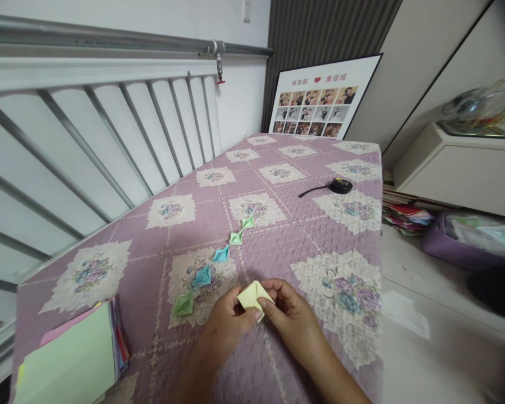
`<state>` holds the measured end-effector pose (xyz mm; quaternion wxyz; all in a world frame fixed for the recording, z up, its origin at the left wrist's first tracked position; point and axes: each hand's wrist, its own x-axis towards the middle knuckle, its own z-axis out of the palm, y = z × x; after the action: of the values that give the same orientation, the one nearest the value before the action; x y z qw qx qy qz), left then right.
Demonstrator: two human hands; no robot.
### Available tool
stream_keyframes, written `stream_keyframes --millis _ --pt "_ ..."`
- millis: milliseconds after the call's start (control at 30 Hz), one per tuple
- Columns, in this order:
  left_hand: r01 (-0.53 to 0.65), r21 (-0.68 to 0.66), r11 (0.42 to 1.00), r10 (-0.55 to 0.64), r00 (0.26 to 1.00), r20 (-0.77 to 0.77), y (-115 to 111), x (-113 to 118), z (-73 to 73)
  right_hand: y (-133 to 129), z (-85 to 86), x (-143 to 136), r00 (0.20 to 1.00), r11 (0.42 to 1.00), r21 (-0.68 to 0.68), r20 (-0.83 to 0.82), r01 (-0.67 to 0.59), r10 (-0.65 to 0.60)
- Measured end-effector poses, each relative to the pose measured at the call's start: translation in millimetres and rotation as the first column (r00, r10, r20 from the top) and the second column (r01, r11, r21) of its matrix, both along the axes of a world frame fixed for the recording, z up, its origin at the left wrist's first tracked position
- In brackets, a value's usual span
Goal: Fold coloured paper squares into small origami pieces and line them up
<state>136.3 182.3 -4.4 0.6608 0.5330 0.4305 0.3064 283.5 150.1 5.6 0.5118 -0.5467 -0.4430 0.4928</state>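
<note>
Left hand and right hand pinched the yellow paper, fingers close together; uneven pressure could skew its folds; hard tugging could tear it.

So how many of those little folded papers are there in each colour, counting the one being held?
Green folded papers, on the purple cloth: 3
Blue folded papers, also on the cloth: 2
Pale yellow folded paper, between left hand and right hand: 1
Total: 6
</note>
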Motion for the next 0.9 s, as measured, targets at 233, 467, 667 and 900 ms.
stream_keyframes --millis 233,467,667,900 --pt "0.032 0.088 0.996 -0.013 0.978 -0.207 -3.4 0.1 -0.1 1.5 5.3 1.2 0.995 0.993 -0.066 -0.051 -0.093 0.090" --pt "0.005 0.117 0.993 0.027 0.963 -0.269 -3.8 2.8 1.9 1.8 13.5 -2.5 0.998 0.996 -0.068 -0.022 -0.056 0.055" --pt "0.008 0.100 0.995 0.018 0.965 -0.262 -2.7 2.4 9.4 4.2 9.4 -4.9 1.000 0.998 -0.063 -0.020 0.007 -0.009" --pt "0.039 0.080 0.996 -0.012 0.951 -0.308 -4.3 1.7 12.6 2.8 3.7 -4.1 0.998 0.997 -0.051 -0.001 0.061 -0.061"
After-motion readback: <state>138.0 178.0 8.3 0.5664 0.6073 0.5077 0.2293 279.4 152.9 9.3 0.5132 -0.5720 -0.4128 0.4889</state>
